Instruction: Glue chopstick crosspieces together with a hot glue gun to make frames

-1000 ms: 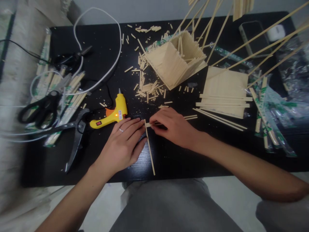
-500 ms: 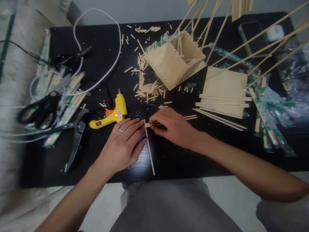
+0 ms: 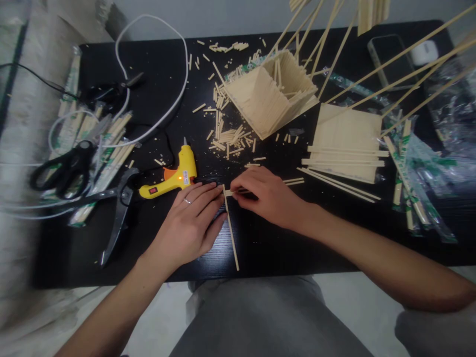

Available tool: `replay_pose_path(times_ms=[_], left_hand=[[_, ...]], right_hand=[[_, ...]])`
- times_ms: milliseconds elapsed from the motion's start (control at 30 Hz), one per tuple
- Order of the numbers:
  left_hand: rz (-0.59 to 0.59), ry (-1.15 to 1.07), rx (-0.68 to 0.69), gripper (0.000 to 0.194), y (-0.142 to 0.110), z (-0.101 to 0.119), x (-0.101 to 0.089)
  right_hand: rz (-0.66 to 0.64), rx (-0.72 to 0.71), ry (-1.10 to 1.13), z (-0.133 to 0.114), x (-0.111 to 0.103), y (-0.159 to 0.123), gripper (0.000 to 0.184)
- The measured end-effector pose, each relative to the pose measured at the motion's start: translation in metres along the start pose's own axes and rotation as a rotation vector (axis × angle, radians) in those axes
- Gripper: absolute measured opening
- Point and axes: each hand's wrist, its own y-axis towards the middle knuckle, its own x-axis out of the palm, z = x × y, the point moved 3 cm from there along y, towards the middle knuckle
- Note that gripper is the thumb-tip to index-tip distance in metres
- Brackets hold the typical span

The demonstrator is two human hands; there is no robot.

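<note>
My left hand point(image 3: 193, 215) presses down on a thin wooden stick point(image 3: 232, 233), its fingertips at the upper end and the thumb against the side. That stick runs toward the table's front edge. From the right, my right hand point(image 3: 258, 193) pinches a pair of wooden sticks point(image 3: 293, 181), whose ends meet the first stick nearly at a right angle. The fingers partly hide the joint, so I cannot tell if the pieces are stuck together. Just beyond my left fingers lies a yellow glue gun point(image 3: 169, 183), its small light glowing orange.
Behind my hands stands a stick-built box point(image 3: 267, 99), near scattered stick offcuts point(image 3: 232, 139). A flat stick panel point(image 3: 345, 134) lies on the right with loose sticks on it. Scissors point(image 3: 63, 168), pruning shears point(image 3: 121, 213) and wrapped sticks occupy the left. Long sticks jut in at upper right.
</note>
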Motion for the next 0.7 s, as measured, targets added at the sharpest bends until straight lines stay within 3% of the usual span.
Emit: replay_pose_path(times_ms=[700], left_hand=[[0.008,0.012,-0.004,0.031,0.0003,-0.0005,0.0012]], right_hand=[[-0.017,0.025,0.013,-0.0001,0.0005,0.0005,0.01]])
